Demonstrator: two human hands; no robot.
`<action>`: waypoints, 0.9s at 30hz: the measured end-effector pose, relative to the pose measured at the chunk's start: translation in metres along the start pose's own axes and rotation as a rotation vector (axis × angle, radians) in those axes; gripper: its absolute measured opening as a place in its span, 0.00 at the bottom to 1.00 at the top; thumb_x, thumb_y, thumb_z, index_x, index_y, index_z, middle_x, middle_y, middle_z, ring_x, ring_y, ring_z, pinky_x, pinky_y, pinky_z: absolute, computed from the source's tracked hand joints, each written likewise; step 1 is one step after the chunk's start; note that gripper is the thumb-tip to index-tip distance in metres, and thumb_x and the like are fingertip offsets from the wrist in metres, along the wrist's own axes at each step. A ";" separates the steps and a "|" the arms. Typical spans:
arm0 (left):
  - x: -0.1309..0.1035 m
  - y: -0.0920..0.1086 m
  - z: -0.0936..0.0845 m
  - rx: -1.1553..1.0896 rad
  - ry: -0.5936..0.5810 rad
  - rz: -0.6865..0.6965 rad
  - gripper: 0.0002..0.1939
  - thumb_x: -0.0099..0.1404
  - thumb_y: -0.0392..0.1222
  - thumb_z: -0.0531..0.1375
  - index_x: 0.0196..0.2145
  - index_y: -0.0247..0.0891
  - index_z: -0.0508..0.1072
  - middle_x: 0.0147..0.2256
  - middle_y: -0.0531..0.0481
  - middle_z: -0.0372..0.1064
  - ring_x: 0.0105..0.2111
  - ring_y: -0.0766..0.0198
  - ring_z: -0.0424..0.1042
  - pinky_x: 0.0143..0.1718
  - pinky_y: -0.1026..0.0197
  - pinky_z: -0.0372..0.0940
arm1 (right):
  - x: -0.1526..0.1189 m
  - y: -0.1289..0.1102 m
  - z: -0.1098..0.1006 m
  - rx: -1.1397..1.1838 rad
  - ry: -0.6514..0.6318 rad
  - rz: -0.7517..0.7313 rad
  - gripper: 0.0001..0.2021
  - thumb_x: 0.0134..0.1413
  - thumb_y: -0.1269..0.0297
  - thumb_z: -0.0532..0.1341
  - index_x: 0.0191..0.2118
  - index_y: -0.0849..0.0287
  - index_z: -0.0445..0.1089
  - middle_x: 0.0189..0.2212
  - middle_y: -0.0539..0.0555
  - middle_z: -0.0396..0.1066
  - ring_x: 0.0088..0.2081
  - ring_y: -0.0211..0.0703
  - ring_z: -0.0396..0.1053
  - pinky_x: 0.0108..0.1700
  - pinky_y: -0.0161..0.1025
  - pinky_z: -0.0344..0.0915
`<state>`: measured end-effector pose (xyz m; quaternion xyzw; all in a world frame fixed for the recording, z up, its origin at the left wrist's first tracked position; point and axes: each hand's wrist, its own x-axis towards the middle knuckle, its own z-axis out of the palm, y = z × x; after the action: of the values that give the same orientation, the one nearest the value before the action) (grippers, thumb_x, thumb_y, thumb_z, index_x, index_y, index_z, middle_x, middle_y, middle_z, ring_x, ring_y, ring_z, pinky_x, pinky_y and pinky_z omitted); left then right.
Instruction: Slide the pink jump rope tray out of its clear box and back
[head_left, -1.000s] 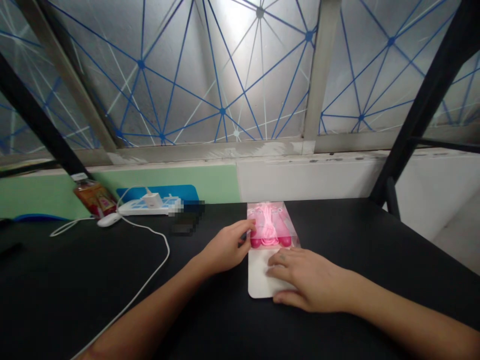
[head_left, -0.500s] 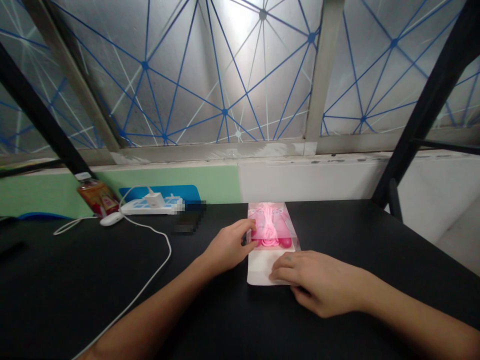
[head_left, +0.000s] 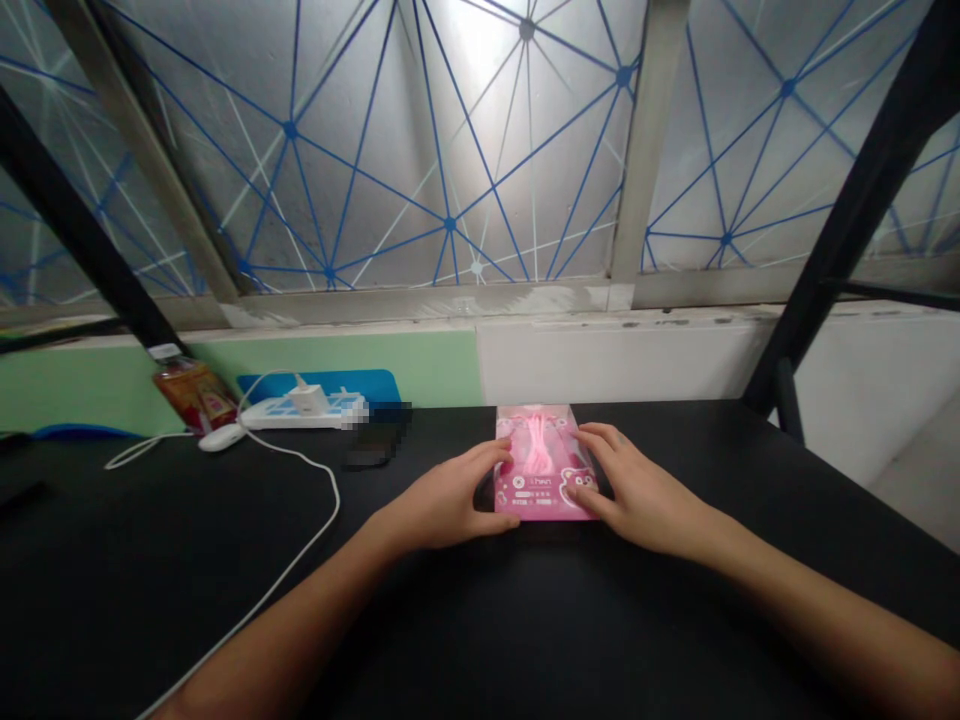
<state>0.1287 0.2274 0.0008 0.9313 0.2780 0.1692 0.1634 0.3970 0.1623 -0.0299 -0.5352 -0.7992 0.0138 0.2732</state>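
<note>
A pink box (head_left: 531, 502) lies flat on the black table, with a cartoon animal face and white print on its near part. Through its clear window shows a coiled pink rope (head_left: 538, 445), perhaps a skipping rope. My left hand (head_left: 442, 495) holds the box's left side, fingers along the far part and thumb at the near left corner. On the opposite side my right hand (head_left: 645, 490) holds it too, its fingers at the right edge and its thumb on the printed front. The flap is folded in and no longer shows.
On the left are a drink bottle (head_left: 193, 390), a white power strip (head_left: 270, 413) with a plugged-in charger (head_left: 308, 400), and a dark blurred object (head_left: 375, 440). A white cable (head_left: 339, 490) runs along the table beside my left arm. Black frame posts (head_left: 814, 270) flank the table before a window.
The white flap at the box's near end has been closed, and the printed pink front now shows. My right hand has moved forward to the box's right side; my left thumb has moved nearer.
</note>
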 end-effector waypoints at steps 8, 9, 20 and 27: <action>0.001 -0.001 0.007 0.160 0.119 -0.035 0.14 0.69 0.44 0.54 0.49 0.41 0.71 0.56 0.42 0.62 0.49 0.55 0.68 0.46 0.56 0.65 | 0.003 0.006 -0.010 -0.017 -0.076 -0.056 0.15 0.58 0.58 0.60 0.50 0.56 0.69 0.42 0.58 0.68 0.41 0.50 0.69 0.44 0.48 0.67; 0.000 0.000 0.006 0.182 0.114 -0.055 0.14 0.68 0.43 0.54 0.49 0.40 0.71 0.53 0.41 0.64 0.45 0.57 0.70 0.43 0.57 0.66 | 0.003 0.007 -0.010 -0.004 -0.094 -0.033 0.14 0.58 0.59 0.59 0.49 0.55 0.69 0.38 0.57 0.70 0.38 0.48 0.69 0.40 0.46 0.66; 0.002 -0.008 0.004 0.001 -0.013 -0.131 0.13 0.66 0.40 0.56 0.48 0.40 0.70 0.30 0.53 0.70 0.28 0.66 0.69 0.31 0.65 0.61 | 0.002 0.013 -0.012 0.077 -0.214 0.009 0.17 0.57 0.61 0.60 0.52 0.54 0.67 0.31 0.51 0.74 0.30 0.43 0.71 0.33 0.39 0.65; 0.003 -0.008 0.009 0.104 0.063 -0.050 0.11 0.66 0.38 0.57 0.46 0.40 0.72 0.35 0.50 0.68 0.31 0.65 0.67 0.33 0.64 0.62 | -0.001 0.001 -0.005 -0.232 0.024 -0.217 0.12 0.57 0.66 0.59 0.47 0.61 0.67 0.51 0.64 0.64 0.52 0.55 0.64 0.48 0.49 0.67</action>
<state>0.1312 0.2339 -0.0103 0.9255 0.3147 0.1796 0.1100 0.4005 0.1607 -0.0270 -0.4738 -0.8452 -0.1147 0.2191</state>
